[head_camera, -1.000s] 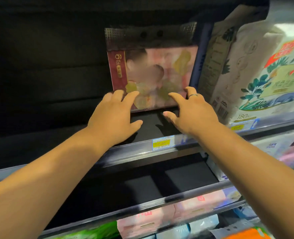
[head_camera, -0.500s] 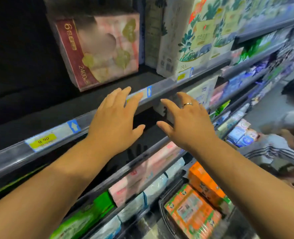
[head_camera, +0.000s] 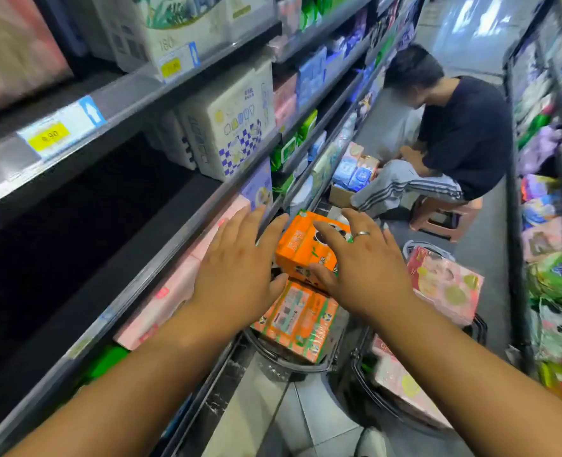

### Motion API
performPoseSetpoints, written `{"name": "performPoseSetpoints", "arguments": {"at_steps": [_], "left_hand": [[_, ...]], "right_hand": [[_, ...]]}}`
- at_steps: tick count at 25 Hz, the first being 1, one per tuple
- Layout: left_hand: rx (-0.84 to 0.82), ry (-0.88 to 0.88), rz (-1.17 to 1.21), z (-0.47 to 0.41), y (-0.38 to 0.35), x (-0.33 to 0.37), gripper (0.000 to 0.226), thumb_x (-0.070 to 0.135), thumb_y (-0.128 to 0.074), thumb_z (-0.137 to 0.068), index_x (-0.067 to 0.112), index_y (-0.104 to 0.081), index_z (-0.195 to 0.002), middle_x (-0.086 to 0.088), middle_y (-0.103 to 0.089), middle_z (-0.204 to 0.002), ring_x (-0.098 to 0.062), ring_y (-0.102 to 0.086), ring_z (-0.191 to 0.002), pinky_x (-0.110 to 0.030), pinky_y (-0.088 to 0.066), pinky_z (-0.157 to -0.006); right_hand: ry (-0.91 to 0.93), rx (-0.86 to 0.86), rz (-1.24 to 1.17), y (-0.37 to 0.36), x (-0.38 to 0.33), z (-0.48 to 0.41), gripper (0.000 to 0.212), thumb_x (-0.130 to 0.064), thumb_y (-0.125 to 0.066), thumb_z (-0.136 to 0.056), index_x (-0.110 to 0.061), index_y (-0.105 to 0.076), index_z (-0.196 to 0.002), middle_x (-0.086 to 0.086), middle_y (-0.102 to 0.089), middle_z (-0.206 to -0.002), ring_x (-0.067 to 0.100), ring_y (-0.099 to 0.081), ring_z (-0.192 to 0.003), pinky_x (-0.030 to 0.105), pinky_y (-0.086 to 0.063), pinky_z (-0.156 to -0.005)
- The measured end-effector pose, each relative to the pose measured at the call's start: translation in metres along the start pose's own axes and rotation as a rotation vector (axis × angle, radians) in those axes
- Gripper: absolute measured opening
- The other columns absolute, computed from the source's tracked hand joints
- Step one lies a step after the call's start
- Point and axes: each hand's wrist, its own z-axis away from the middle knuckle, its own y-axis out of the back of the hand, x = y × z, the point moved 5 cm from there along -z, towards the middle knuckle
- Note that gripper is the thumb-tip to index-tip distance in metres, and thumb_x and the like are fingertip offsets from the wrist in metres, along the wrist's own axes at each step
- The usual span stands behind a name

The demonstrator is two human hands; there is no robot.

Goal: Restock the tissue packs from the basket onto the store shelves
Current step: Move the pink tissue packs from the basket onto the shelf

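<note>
Over the basket (head_camera: 292, 367) on the floor, the left hand (head_camera: 236, 275) and right hand (head_camera: 365, 272) hover palms down, fingers straight and spread, gripping nothing; whether any fingertip touches a pack I cannot tell. A ring (head_camera: 361, 233) sits on one right finger. Between the hands shows an orange tissue pack (head_camera: 301, 249) printed with a panda face, lying on a second orange pack (head_camera: 297, 321) that carries a label panel too blurred to read, both in the basket. Just to the right, another basket (head_camera: 360, 374) holds pink tissue packs (head_camera: 444, 282) with gold leaf shapes. Left of the hands run the store shelves (head_camera: 124, 100): a yellow price tag (head_camera: 48, 135) reads "9.90", slightly blurred; under it stands a white pack with blue checks (head_camera: 236, 123); above, a white pack (head_camera: 160, 28) shows "180". Pale pink packs (head_camera: 170, 291) lie on a lower level. Farther down the aisle a person (head_camera: 464, 136) in a dark shirt sits on a pink stool (head_camera: 444, 216) beside a carton (head_camera: 339, 194) of small packs
</note>
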Motion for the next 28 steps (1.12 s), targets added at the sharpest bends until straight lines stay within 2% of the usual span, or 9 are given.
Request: {"name": "performPoseSetpoints", "arguments": {"at_steps": [4, 8, 10, 13, 16, 19, 23, 25, 28], "left_hand": [[-0.093, -0.054, 0.066, -0.020, -0.057, 0.072, 0.089, 0.045, -0.078, -0.067, 0.018, -0.039, -0.143, -0.018, -0.045, -0.143, -0.041, -0.041, -0.131, -0.052, -0.036, -0.107], [-0.159, -0.087, 0.127, -0.043, -0.115, 0.152, 0.078, 0.046, -0.065, -0.071, 0.013, -0.043, -0.139, -0.020, -0.047, -0.140, -0.042, -0.044, -0.129, -0.054, -0.039, -0.105], [-0.197, -0.118, 0.142, -0.057, -0.148, 0.195, 0.077, 0.040, -0.073, -0.069, 0.010, -0.048, -0.135, -0.022, -0.051, -0.135, -0.043, -0.049, -0.124, -0.054, -0.042, -0.102], [-0.286, -0.144, 0.170, -0.076, -0.197, 0.248, 0.076, 0.044, -0.069, -0.069, 0.008, -0.050, -0.134, -0.023, -0.053, -0.131, -0.043, -0.050, -0.120, -0.051, -0.043, -0.102], [-0.388, -0.153, 0.174, -0.086, -0.249, 0.285, 0.078, 0.044, -0.072, -0.074, 0.008, -0.046, -0.138, -0.023, -0.049, -0.136, -0.041, -0.046, -0.125, -0.050, -0.038, -0.105], [-0.497, -0.190, 0.175, -0.081, -0.311, 0.306, 0.082, 0.044, -0.074, -0.074, 0.008, -0.043, -0.140, -0.025, -0.047, -0.138, -0.043, -0.045, -0.125, -0.051, -0.038, -0.104], [-0.671, -0.249, 0.153, -0.056, -0.395, 0.312, 0.084, 0.055, -0.062, -0.081, 0.013, -0.032, -0.147, -0.021, -0.038, -0.146, -0.039, -0.034, -0.135, -0.049, -0.030, -0.110], [-0.752, -0.293, 0.160, -0.038, -0.438, 0.313, 0.085, 0.058, -0.058, -0.084, 0.013, -0.027, -0.150, -0.019, -0.033, -0.149, -0.035, -0.028, -0.138, -0.042, -0.020, -0.115], [-0.823, -0.368, 0.176, -0.008, -0.493, 0.312, 0.090, 0.061, -0.060, -0.080, 0.012, -0.028, -0.149, -0.020, -0.031, -0.150, -0.035, -0.029, -0.138, -0.040, -0.020, -0.116]], "right_hand": [[-0.120, -0.076, -0.009, -0.024, 0.089, 0.038, 0.067, -0.062, -0.051, -0.086, -0.035, -0.036, -0.146, 0.015, -0.030, -0.154, 0.037, -0.028, -0.141, 0.058, -0.031, -0.108], [-0.210, -0.187, -0.024, -0.049, 0.185, 0.072, 0.068, -0.058, -0.054, -0.087, -0.037, -0.032, -0.147, 0.013, -0.026, -0.156, 0.034, -0.024, -0.143, 0.056, -0.028, -0.110], [-0.255, -0.227, -0.041, -0.062, 0.239, 0.082, 0.066, -0.058, -0.054, -0.087, -0.039, -0.031, -0.147, 0.011, -0.026, -0.156, 0.033, -0.023, -0.143, 0.055, -0.029, -0.110], [-0.321, -0.347, -0.053, -0.091, 0.311, 0.097, 0.066, -0.059, -0.046, -0.091, -0.043, -0.020, -0.149, 0.007, -0.013, -0.159, 0.029, -0.013, -0.146, 0.052, -0.021, -0.115], [-0.364, -0.394, -0.061, -0.126, 0.361, 0.114, 0.067, -0.056, -0.052, -0.089, -0.035, -0.030, -0.149, 0.013, -0.022, -0.157, 0.035, -0.022, -0.144, 0.054, -0.028, -0.111], [-0.444, -0.436, -0.113, -0.177, 0.393, 0.134, 0.067, -0.052, -0.063, -0.085, -0.026, -0.044, -0.143, 0.023, -0.038, -0.147, 0.043, -0.036, -0.135, 0.061, -0.038, -0.101], [-0.575, -0.645, -0.198, -0.254, 0.407, 0.172, 0.068, -0.059, -0.045, -0.092, -0.035, -0.020, -0.151, 0.012, -0.016, -0.158, 0.031, -0.014, -0.145, 0.052, -0.023, -0.113], [-0.650, -0.653, -0.253, -0.293, 0.407, 0.189, 0.069, -0.059, -0.046, -0.092, -0.036, -0.019, -0.151, 0.011, -0.014, -0.159, 0.030, -0.014, -0.146, 0.049, -0.024, -0.113], [-0.701, -0.696, -0.289, -0.353, 0.396, 0.214, 0.077, -0.063, -0.050, -0.088, -0.035, -0.018, -0.152, 0.014, -0.015, -0.159, 0.032, -0.019, -0.144, 0.047, -0.029, -0.112]]}}
